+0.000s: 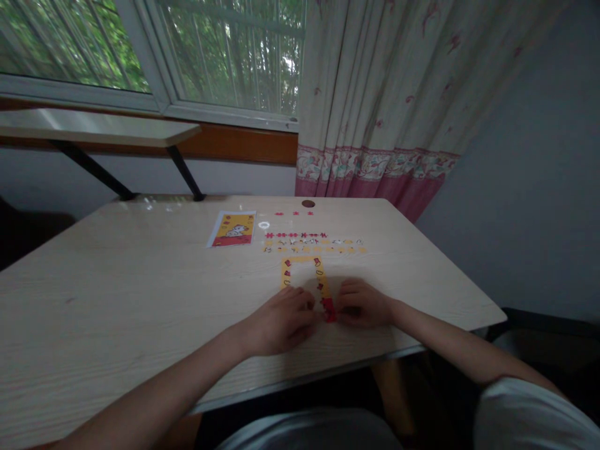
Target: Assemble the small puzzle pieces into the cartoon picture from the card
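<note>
Pale wood-grain desk (pixel 140 300) across frame; at lower center, curled left hand (pixel 285 319) covers lower left of a yellow-and-red jigsaw border (pixel 320 275), curled right hand (pixel 363 303) just right of its red end, can't tell if either pinches a piece. Cartoon-animal picture (pixel 233 229) center-left, loose jigsaw pieces (pixel 294 235) in rows above the border, beyond both hands.

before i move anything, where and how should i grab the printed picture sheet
Probably pinch the white left edge of the printed picture sheet, coming from the left: it lies flat, and loose puzzle pieces sit off its right side.
</note>
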`<action>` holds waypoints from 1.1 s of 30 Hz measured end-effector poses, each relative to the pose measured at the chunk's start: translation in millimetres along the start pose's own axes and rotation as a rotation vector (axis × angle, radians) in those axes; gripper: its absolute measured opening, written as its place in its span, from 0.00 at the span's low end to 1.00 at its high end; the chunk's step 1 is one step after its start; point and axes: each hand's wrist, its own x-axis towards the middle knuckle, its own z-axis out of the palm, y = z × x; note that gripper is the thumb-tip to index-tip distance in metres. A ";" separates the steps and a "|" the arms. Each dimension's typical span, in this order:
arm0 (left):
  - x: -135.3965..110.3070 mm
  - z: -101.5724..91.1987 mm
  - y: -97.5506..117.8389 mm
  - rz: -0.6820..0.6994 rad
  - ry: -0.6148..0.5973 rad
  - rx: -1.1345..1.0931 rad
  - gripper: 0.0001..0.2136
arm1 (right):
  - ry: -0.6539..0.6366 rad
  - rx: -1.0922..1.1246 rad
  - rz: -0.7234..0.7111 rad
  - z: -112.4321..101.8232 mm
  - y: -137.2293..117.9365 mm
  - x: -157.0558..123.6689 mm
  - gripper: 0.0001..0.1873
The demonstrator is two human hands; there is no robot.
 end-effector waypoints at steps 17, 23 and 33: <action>-35.2 -15.7 -57.3 -0.358 -0.125 0.106 0.39 | -0.035 -0.094 0.308 -4.0 6.5 2.1 0.30; -34.8 -14.1 -57.5 -0.358 -0.115 0.100 0.39 | -0.071 -0.095 0.327 -4.8 5.3 3.9 0.32; -35.4 -14.3 -58.1 -0.357 -0.141 0.100 0.40 | -0.076 -0.107 0.325 -4.3 6.7 3.9 0.32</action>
